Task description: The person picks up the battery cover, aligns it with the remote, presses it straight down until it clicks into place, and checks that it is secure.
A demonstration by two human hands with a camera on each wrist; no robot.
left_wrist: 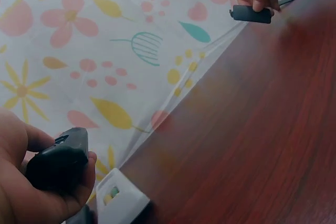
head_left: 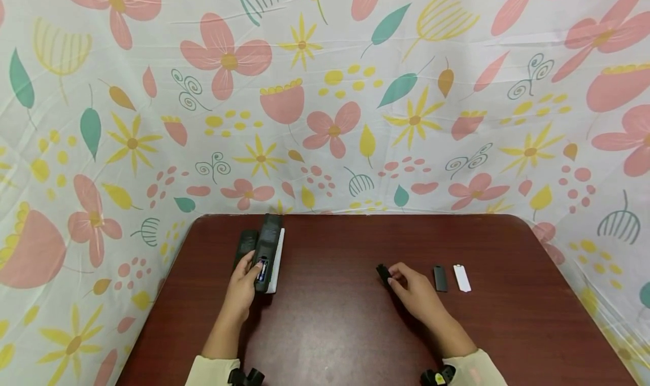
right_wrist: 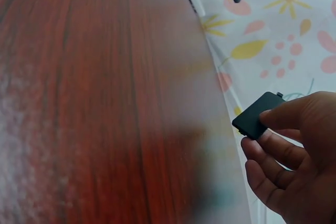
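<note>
My left hand (head_left: 241, 291) grips a black remote control (head_left: 268, 242), its back turned up and its battery compartment uncovered, with batteries (head_left: 262, 270) showing inside. Beneath and beside it lie a second black remote (head_left: 246, 244) and a white remote (head_left: 277, 264); the white one's open battery slot shows in the left wrist view. Between thumb and fingers, my right hand (head_left: 412, 291) pinches a small black battery cover (right_wrist: 257, 115), held up over the table. To the right of that hand lie a dark battery cover (head_left: 440, 278) and a white battery cover (head_left: 462, 277).
The dark red-brown wooden table (head_left: 325, 318) has rounded far corners. A white cloth (head_left: 330, 92) printed with flowers and leaves hangs behind it and along its sides. Black wrist cameras sit at both cuffs.
</note>
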